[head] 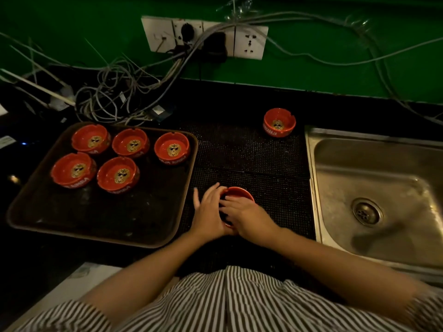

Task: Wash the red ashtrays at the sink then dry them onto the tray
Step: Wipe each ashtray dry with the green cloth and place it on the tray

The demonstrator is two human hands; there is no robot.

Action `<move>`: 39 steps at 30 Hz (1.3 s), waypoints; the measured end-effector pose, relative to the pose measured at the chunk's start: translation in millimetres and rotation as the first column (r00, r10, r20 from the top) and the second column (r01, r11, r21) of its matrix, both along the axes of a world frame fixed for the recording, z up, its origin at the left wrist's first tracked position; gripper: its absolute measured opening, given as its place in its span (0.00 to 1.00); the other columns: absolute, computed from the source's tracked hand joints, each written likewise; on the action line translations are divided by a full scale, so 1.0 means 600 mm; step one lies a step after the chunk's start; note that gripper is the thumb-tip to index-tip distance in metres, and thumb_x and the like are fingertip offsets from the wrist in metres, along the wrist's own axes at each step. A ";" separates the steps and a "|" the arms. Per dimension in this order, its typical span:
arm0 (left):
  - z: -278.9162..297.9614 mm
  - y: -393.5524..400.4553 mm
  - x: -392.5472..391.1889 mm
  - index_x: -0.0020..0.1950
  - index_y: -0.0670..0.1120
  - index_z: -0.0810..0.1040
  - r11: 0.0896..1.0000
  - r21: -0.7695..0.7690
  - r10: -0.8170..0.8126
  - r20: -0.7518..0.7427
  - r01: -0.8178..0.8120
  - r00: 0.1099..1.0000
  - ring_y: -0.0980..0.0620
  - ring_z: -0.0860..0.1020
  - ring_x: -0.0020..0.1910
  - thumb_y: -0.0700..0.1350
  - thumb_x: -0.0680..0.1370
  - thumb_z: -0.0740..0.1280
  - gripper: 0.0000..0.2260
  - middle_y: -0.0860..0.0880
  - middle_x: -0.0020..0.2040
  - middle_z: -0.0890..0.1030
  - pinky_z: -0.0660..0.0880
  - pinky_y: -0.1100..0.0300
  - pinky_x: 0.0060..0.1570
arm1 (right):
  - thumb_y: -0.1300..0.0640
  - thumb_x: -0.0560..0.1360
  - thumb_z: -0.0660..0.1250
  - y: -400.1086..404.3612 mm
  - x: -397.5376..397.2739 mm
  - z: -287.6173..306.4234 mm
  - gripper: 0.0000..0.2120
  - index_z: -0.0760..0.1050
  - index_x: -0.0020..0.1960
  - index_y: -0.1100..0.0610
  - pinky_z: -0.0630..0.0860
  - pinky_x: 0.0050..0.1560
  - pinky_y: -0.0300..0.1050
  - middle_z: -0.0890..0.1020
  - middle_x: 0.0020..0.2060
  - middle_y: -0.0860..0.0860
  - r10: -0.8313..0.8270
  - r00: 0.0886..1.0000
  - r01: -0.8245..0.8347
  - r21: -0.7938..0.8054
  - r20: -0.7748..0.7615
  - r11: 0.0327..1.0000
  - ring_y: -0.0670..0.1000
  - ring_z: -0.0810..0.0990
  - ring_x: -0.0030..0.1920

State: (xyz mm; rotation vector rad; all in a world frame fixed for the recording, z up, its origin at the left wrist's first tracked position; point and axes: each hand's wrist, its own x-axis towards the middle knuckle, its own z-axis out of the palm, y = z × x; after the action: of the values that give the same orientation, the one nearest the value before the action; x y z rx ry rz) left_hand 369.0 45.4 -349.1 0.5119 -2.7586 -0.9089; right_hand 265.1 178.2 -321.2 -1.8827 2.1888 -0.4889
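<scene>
While hands [225,212] grip ashtray [239,193], another [279,122] reads "RAJA"

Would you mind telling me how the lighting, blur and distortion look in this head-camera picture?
Head view: dim, warm light with dark corners; the sink shows soft glare; the right forearm is motion-blurred; the wide lens bows the tray and counter edges; the ashtrays on it stay fairly sharp.

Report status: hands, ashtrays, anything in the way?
Left hand and right hand both on one ashtray on the mat. Five on the tray, one by the sink. Path clear.
</scene>
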 end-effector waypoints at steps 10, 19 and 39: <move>0.074 -0.073 -0.072 0.80 0.55 0.44 0.856 -0.025 -0.460 0.422 0.517 0.781 0.48 0.30 0.76 0.61 0.62 0.79 0.58 0.50 0.80 0.37 0.39 0.40 0.73 | 0.63 0.73 0.67 0.023 -0.086 0.089 0.14 0.81 0.56 0.51 0.69 0.61 0.46 0.82 0.56 0.45 0.096 0.995 -0.095 0.106 -0.002 0.990 0.47 0.77 0.60; 0.105 -0.005 -0.101 0.79 0.53 0.50 0.880 -0.147 -0.321 0.516 0.451 0.794 0.43 0.58 0.71 0.64 0.60 0.78 0.56 0.44 0.73 0.59 0.61 0.45 0.71 | 0.56 0.75 0.69 0.112 -0.118 -0.002 0.15 0.79 0.61 0.57 0.68 0.58 0.55 0.81 0.59 0.53 -0.634 0.773 0.633 -0.036 -0.024 0.774 0.58 0.76 0.59; 0.060 0.011 -0.049 0.70 0.55 0.59 0.883 0.469 0.000 -0.061 0.029 0.998 0.60 0.71 0.65 0.55 0.59 0.83 0.47 0.56 0.66 0.69 0.72 0.57 0.66 | 0.62 0.74 0.70 0.113 -0.102 -0.035 0.17 0.79 0.62 0.53 0.71 0.65 0.46 0.78 0.64 0.50 -0.702 0.702 0.713 -0.134 0.121 0.689 0.52 0.72 0.69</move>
State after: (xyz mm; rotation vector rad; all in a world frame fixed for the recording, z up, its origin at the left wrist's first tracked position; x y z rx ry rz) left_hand 339.5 52.2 -312.9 0.5240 -2.4785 -1.5839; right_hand 203.9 246.0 -342.4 -0.9573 2.8604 -0.8676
